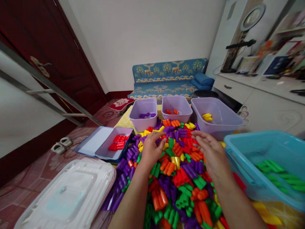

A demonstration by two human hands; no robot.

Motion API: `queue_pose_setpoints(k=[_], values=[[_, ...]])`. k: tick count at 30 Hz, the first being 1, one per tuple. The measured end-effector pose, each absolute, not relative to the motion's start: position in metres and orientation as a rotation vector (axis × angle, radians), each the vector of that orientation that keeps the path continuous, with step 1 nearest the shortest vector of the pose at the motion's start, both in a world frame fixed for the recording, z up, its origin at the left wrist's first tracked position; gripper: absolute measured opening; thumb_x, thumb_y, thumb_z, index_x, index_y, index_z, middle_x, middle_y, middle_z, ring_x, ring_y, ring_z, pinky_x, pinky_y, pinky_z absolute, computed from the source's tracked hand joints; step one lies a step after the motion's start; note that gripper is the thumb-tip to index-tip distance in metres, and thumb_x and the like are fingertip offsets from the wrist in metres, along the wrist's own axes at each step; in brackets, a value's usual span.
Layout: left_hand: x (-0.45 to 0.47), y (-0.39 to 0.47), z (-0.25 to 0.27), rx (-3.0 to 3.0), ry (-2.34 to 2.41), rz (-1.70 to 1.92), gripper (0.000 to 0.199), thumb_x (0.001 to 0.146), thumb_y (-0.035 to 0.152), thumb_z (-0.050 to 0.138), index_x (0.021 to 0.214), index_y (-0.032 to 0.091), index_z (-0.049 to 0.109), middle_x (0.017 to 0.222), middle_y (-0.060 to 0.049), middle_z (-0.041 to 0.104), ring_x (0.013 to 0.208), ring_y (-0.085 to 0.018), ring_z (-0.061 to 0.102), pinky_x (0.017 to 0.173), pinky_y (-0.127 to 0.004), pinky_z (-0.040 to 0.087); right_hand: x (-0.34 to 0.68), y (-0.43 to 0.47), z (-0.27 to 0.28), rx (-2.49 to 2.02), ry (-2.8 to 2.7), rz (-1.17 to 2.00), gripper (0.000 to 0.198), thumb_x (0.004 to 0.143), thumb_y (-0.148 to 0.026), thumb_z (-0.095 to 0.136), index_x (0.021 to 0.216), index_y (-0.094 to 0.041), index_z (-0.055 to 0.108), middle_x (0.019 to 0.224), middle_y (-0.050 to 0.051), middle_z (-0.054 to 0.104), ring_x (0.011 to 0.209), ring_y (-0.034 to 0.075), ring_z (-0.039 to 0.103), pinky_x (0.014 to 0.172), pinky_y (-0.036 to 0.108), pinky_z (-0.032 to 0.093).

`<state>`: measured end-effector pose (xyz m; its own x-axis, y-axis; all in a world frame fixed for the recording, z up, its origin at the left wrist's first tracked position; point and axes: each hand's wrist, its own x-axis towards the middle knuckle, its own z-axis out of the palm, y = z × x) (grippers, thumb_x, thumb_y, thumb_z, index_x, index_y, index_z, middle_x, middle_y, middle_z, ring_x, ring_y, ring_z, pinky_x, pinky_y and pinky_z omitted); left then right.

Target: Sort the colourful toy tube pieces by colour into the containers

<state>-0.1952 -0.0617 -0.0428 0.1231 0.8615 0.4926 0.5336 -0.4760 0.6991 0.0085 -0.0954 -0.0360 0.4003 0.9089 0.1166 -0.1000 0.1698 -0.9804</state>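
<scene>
A wide heap of plastic tube-shaped toy pieces point(179, 179) in purple, red, orange, yellow and green covers the table in front of me. Over the heap's left side is my left hand point(153, 149), thumb apart from the fingers and nothing seen in it. My right hand point(211, 149) hovers at the heap's right side with its fingers spread, also holding nothing visible. Between the hands lie a yellow piece point(175, 162) and orange pieces point(167, 166). Whether the fingertips touch any pieces is hard to tell.
Behind the heap stand lilac bins with purple pieces point(147, 115), orange pieces point(172, 111) and yellow pieces point(207, 117). Red pieces point(118, 142) lie in a shallow box at left, near white lids point(69, 190). A blue bin point(252, 140) at right holds green pieces.
</scene>
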Motion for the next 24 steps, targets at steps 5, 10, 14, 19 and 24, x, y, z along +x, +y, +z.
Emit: queue_pose_setpoints(k=[5, 10, 14, 19, 24], values=[[-0.197, -0.066, -0.042, 2.242, 1.354, 1.037, 0.043, 0.076, 0.034, 0.073, 0.117, 0.022, 0.067, 0.117, -0.009, 0.066, 0.110, -0.027, 0.058, 0.097, -0.039, 0.046, -0.001, -0.092, -0.057, -1.306, -1.338, 0.849, 0.044, 0.079, -0.037, 0.064, 0.120, -0.021, 0.062, 0.123, 0.010, 0.066, 0.115, 0.025, 0.062, 0.099, 0.045, 0.050], [-0.197, -0.067, -0.043, 2.309, 1.367, 0.931, 0.049, 0.076, 0.024, 0.072, 0.124, 0.024, 0.063, 0.122, -0.008, 0.064, 0.112, -0.027, 0.058, 0.099, -0.040, 0.044, -0.021, -0.102, -0.060, -1.222, -1.649, 0.962, 0.061, 0.077, -0.020, 0.062, 0.136, -0.026, 0.051, 0.137, 0.006, 0.058, 0.126, 0.023, 0.054, 0.109, 0.045, 0.041], [-0.198, -0.064, -0.045, 2.289, 1.343, 0.938, 0.045, 0.078, 0.022, 0.068, 0.123, 0.023, 0.064, 0.119, -0.008, 0.065, 0.110, -0.026, 0.059, 0.098, -0.039, 0.045, -0.026, -0.106, -0.053, -1.306, -1.694, 0.892, 0.057, 0.079, -0.023, 0.060, 0.136, -0.023, 0.052, 0.135, 0.008, 0.059, 0.125, 0.024, 0.055, 0.109, 0.046, 0.040], [-0.198, -0.063, -0.047, 2.294, 1.324, 0.931, 0.040, 0.079, 0.021, 0.067, 0.119, 0.023, 0.067, 0.118, -0.008, 0.066, 0.110, -0.025, 0.059, 0.097, -0.038, 0.046, -0.021, -0.109, -0.042, -1.397, -1.729, 0.648, 0.048, 0.081, -0.029, 0.060, 0.129, -0.022, 0.058, 0.132, 0.009, 0.061, 0.125, 0.026, 0.055, 0.109, 0.048, 0.040], [-0.197, -0.061, -0.050, 2.281, 1.304, 0.947, 0.037, 0.079, 0.021, 0.068, 0.116, 0.021, 0.068, 0.117, -0.008, 0.067, 0.109, -0.025, 0.060, 0.097, -0.038, 0.046, 0.006, -0.132, -0.012, -1.465, -1.709, 0.399, 0.047, 0.085, -0.041, 0.057, 0.129, -0.025, 0.059, 0.128, 0.007, 0.064, 0.117, 0.028, 0.061, 0.100, 0.046, 0.047]])
